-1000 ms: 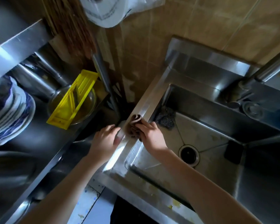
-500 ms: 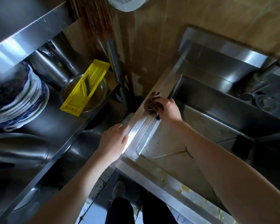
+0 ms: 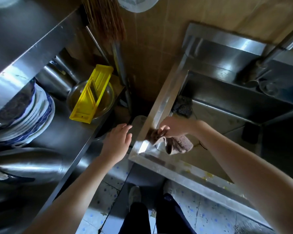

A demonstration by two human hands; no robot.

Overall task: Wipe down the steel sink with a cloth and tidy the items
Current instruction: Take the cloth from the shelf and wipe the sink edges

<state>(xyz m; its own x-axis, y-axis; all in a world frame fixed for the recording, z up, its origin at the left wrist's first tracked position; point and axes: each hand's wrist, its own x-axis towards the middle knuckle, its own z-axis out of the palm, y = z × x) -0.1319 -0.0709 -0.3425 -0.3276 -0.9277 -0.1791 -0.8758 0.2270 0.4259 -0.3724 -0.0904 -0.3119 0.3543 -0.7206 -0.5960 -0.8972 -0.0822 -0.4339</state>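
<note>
On the left, a steel shelf carried a stack of blue-and-white ceramic plates. To their right, a yellow plastic slicer lay tilted across a round metal bowl. The left hand, fingers straight and loose, held nothing and hovered just beside the left rim of the steel sink. The right hand clenched a crumpled brown cloth against that rim near its near-left corner. A dark wire scouring pad lay in the basin's far-left corner.
</note>
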